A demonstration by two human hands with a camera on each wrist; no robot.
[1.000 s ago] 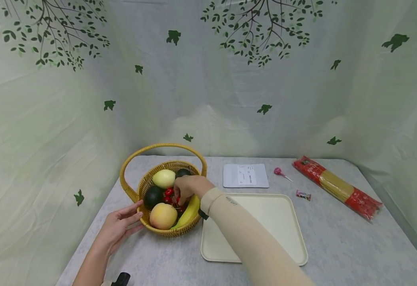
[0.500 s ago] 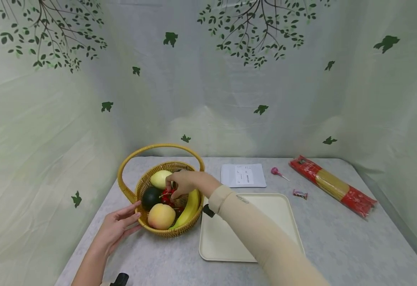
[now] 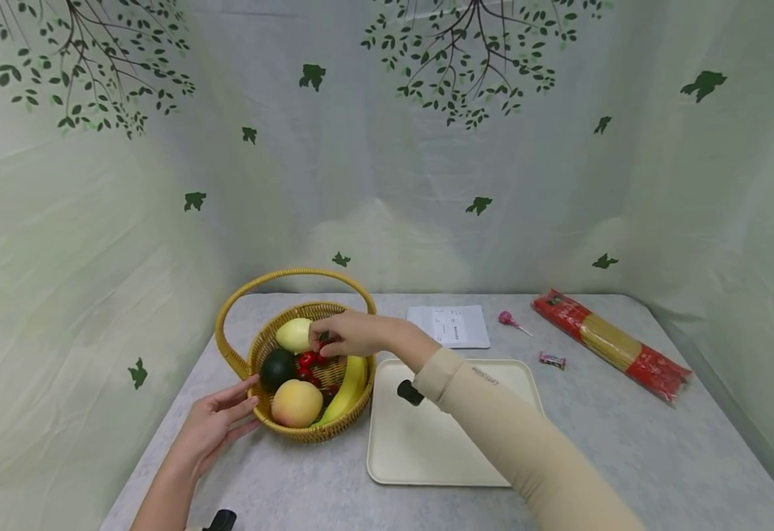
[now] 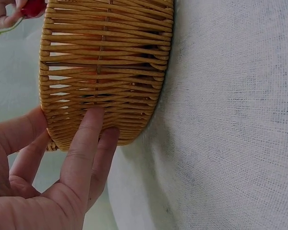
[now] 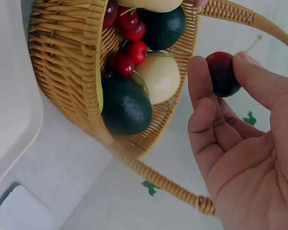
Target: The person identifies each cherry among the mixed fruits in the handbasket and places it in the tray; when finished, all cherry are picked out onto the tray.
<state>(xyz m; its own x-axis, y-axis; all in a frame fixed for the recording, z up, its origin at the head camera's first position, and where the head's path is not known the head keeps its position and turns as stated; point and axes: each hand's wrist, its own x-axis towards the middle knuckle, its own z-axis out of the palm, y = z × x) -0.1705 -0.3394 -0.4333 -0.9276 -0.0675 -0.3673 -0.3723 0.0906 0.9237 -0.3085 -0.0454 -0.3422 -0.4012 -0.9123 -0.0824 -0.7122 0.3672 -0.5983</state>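
Observation:
Between thumb and fingertips my right hand (image 5: 252,129) pinches a dark red cherry (image 5: 222,74) with a green stem, just above the wicker basket (image 5: 62,62). In the head view this hand (image 3: 353,333) is over the basket's back right part. My left hand (image 3: 210,428) rests its fingers against the basket's left wall, and the left wrist view shows the fingertips touching the weave (image 4: 105,76). Inside lie a peach (image 3: 296,403), a banana (image 3: 350,391), a pale yellow fruit (image 3: 294,335), two dark green fruits, one of them (image 5: 127,104) beside the pale one, and several red cherries (image 5: 136,51).
A cream tray (image 3: 426,450) stands right of the basket, under my right forearm. Behind it lies a white labelled packet (image 3: 460,327). Further right are a pink lollipop (image 3: 506,318), a small wrapped candy (image 3: 552,361) and a long red and yellow noodle packet (image 3: 612,343).
My right hand has risen out of the basket's middle with a cherry and shifted slightly right. The left hand stays at the basket wall. The head view has turned slightly right.

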